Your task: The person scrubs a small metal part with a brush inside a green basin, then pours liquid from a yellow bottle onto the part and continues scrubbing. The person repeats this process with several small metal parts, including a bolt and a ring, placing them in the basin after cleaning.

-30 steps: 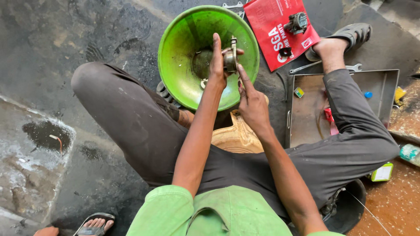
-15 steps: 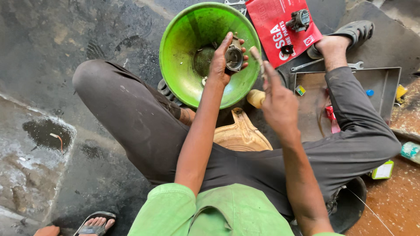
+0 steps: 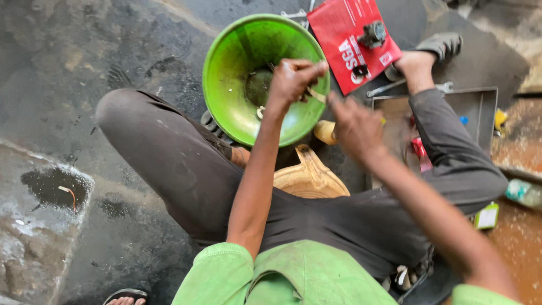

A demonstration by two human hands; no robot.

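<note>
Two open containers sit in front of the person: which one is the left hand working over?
The round green basin. The left hand hangs over its rim, gripping a small part. The grey rectangular metal tray lies farther right, beyond the right hand.

Floor workshop: oily concrete [image 3: 84, 68], metal parts tray [image 3: 480, 107]

Dark, stained, wet-looking concrete floor [image 3: 84, 68], with a black puddle [image 3: 53, 189] at left centre of the frame. Lying on it: a round green plastic basin [image 3: 231, 96] at upper centre, a flat red printed packet [image 3: 344, 42] just right of it, a shallow grey metal tray [image 3: 480, 110] at right, a tan wooden stool [image 3: 310, 181] at centre.
</note>
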